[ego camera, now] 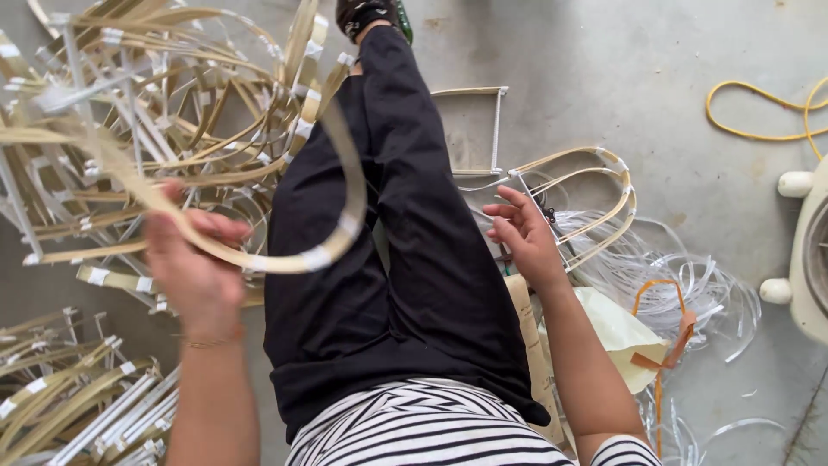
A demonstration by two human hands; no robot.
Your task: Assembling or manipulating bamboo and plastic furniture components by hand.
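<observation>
The person sits on the grey concrete floor (604,78) with the legs in black trousers (388,259) stretched forward, and a black-and-white striped shirt (431,431) shows at the lower edge of the view.

The left hand (194,259) is lifted in front of the left knee. Its grip is pressed together around a long curved strip of pale tan bamboo with white tape bands (302,259); the fingers are wrapped over the strip, and the picture is a little blurred here. From this hand the strip bends in a wide arc over the left thigh and goes up toward the big tangled pile of similar tan strips and white rods (129,112), which lies on the floor on the left side. A second heap of the same bundled strips (78,397) lies near the lower left corner.

The right hand (522,233) hovers beside the right thigh. Its grip is spread, the fingers are apart and a little bent, and it holds nothing. Just beyond it lies a bent tan frame with rounded corners (595,198), on loose clear plastic bands (690,285). Near the right forearm there is a pale yellow sheet (617,332) with an orange ribbon (668,332). A yellow cable (759,108) and a cream-coloured fan (811,259) are well apart at the right edge.
</observation>
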